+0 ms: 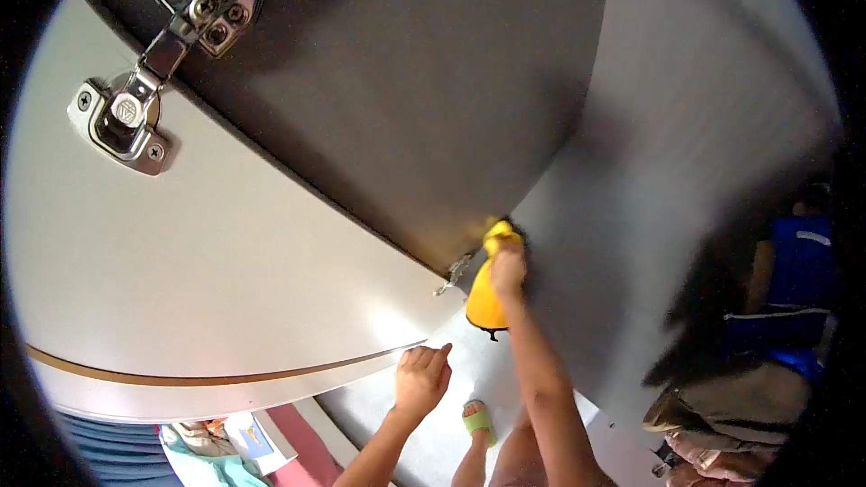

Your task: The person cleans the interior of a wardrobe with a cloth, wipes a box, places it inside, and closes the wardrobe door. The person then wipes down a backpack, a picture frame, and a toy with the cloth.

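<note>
My right hand (pixel 508 271) is closed round a bunched yellow cloth (pixel 487 302) with a dark edge. The cloth's upper part lies near the corner where the dark inner panel (pixel 424 90) meets the grey panel (pixel 649 171). Below the white door (pixel 225 252), my left hand (pixel 422 379) has its fingers curled and the thumb out, near the door's lower edge; what it holds, if anything, is hidden. A metal hinge (pixel 128 113) joins the door at the upper left, and a smaller hinge (pixel 454 275) shows beside the cloth.
Blue items (pixel 801 261) and brown folded fabric (pixel 740 401) are at the right. A white box (pixel 257 442) and light teal cloth (pixel 203 464) lie at the lower left, beside dark blue fabric (pixel 113 451). A foot in a green slipper (pixel 478 419) stands on the floor.
</note>
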`<state>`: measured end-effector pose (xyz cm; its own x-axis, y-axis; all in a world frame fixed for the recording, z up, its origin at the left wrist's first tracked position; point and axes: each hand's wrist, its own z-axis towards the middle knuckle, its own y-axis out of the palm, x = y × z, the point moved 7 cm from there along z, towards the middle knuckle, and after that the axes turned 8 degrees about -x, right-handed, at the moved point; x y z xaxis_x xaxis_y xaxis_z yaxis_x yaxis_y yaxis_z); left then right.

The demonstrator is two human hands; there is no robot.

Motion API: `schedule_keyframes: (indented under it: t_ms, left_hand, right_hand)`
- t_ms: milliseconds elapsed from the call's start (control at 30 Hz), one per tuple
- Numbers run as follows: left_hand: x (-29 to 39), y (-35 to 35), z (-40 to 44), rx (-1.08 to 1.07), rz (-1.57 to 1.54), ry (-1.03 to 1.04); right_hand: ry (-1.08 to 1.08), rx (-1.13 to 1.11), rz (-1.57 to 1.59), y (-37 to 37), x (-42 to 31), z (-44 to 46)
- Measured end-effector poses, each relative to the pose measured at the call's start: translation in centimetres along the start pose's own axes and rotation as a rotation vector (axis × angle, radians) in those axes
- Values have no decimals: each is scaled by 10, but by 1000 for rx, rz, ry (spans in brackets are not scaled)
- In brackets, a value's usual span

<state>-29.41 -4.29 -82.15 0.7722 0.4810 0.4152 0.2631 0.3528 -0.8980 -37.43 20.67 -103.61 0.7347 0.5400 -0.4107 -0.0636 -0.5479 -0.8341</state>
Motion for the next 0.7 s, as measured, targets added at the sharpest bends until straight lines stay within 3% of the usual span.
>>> schedule_keyframes:
  t_ms: [33, 100, 133, 167, 233, 333, 367, 500, 633, 700]
  left_hand:
    - [-4, -7, -10, 4, 9, 3]
    - [-13, -8, 3, -1, -4, -48]
    - [-20, 7, 1, 12, -39, -63]
    - [-15, 9, 4, 8, -19, -63]
    - [-2, 5, 16, 16, -15, -17]
    - [2, -2, 14, 45, -34, 37]
    - [2, -4, 17, 40, -35, 31]
    - [11, -2, 18, 35, -56, 8]
    - [16, 14, 11, -7, -62, 6]
    - [17, 17, 8, -44, -55, 8]
  right_hand:
    - [79, -42, 206, -35, 0, -2]
    - [-316, 455, 180, -68, -33, -27]
    - [-292, 301, 424, -87, -47, -54]
    - [-567, 475, 445, -91, -61, -81]
    - [-744, 579, 348, -74, -78, -103]
    - [-735, 481, 315, -68, -75, -111]
    - [-639, 424, 313, -64, -69, -98]
    - [-568, 523, 187, -53, -68, -95]
    - [-910, 440, -33, -39, -74, -121]
    - [-926, 489, -185, -44, -76, -119]
